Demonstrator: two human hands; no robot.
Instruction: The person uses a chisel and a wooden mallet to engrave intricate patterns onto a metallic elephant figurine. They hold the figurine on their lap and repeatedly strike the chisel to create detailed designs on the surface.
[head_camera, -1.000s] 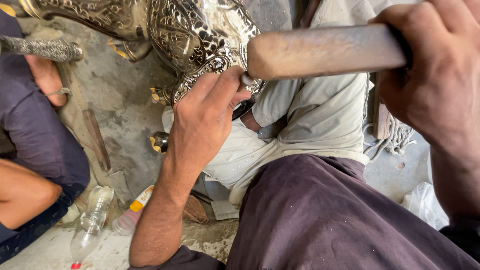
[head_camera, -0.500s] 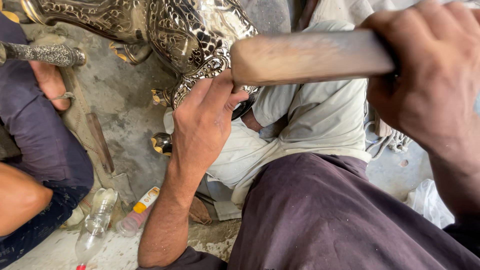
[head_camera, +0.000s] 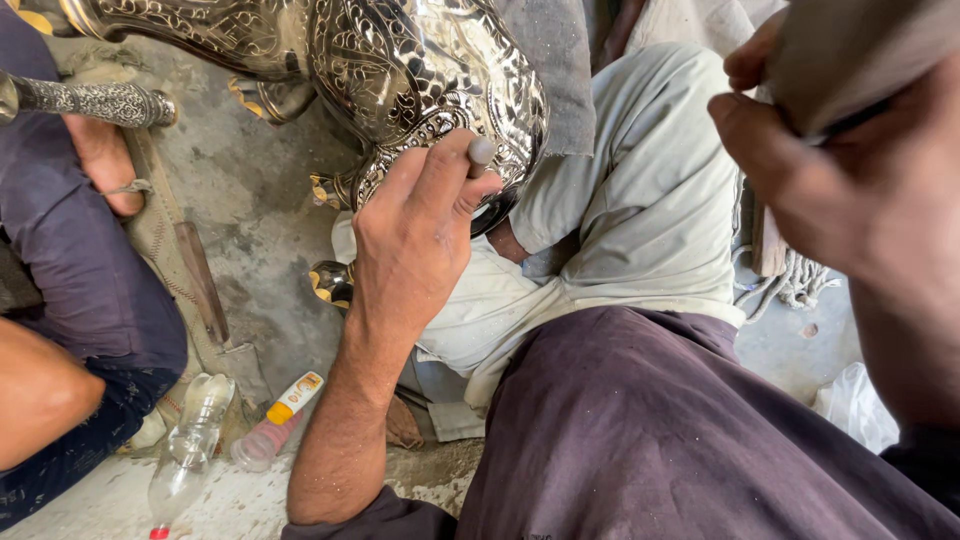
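Note:
A large engraved silver-coloured metal vessel (head_camera: 400, 70) lies across the top of the view, over my lap. My left hand (head_camera: 415, 235) is closed around a thin metal punch (head_camera: 482, 150), whose blunt end shows above my fingers and whose tip is set against the vessel's patterned lower edge. My right hand (head_camera: 850, 180) is raised at the upper right, close to the camera, gripping a wooden mallet (head_camera: 860, 50) that runs out of the frame.
Another person sits at the left in dark blue clothes (head_camera: 80, 290), with an engraved metal tube (head_camera: 90, 100) nearby. An empty plastic bottle (head_camera: 190, 450) and a small tube (head_camera: 275, 420) lie on the concrete floor. Small brass-coloured fittings (head_camera: 332, 282) sit under the vessel.
My right hand has lifted the mallet up and to the right, away from the punch. The view has also moved closer to the vessel.

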